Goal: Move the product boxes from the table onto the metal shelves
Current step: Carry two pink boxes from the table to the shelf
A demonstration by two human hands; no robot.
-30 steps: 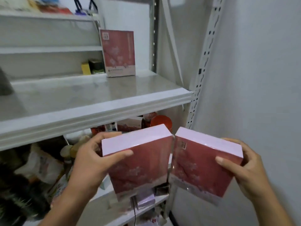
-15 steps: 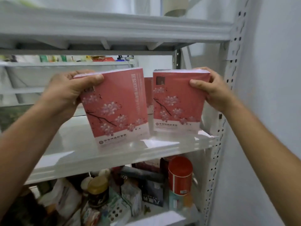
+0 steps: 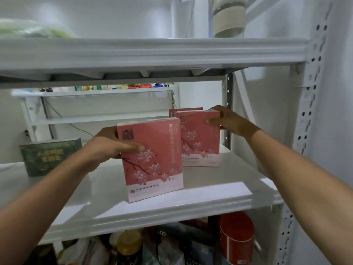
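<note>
A storeroom. White metal shelves (image 3: 172, 207) hold pink boxes (image 3: 152, 161); below them, jars and a red tin (image 3: 236, 238) crowd together.

Plenty of bare shelf (image 3: 99, 190) between my left pink box (image 3: 152, 159) and the green box (image 3: 48, 156) off to the left — easy to reach through there. Right side's tight: my right box (image 3: 200, 138) sits just in front of a third pink box (image 3: 186, 110), near the rear upright (image 3: 227, 111). Upper shelf (image 3: 152, 52) caps headroom — only a small gap above the boxes.

White metal shelf (image 3: 219, 194): three pink boxes (image 3: 152, 159) upright, green box (image 3: 47, 156).
</note>
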